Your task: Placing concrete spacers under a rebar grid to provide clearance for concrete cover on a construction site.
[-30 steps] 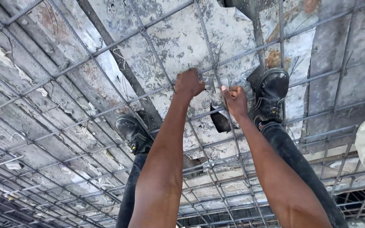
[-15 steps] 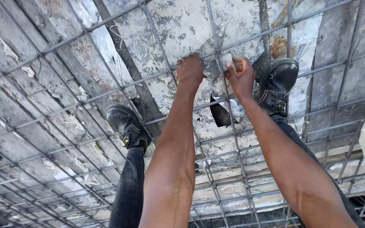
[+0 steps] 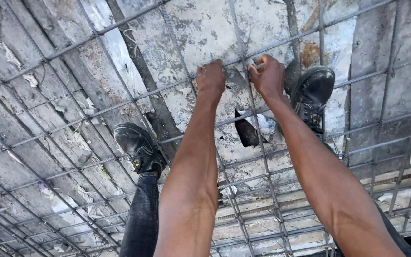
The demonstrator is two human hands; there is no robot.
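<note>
Standing on a rebar grid (image 3: 96,107) laid over patchy grey formwork boards (image 3: 48,71), black boots planted left (image 3: 139,147) and right (image 3: 312,93). Reaching far down with both arms to one crossing of bars (image 3: 241,62). Left hand (image 3: 211,76) curled narrow on the bar just left of it, right hand (image 3: 267,75) pinched shut just right, fingers bunched on something too small to make out.

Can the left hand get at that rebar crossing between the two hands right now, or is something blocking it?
Probably yes. The left hand already rests on the rebar grid just beside that crossing, with nothing lying between; the right hand sits at its other side.
</note>
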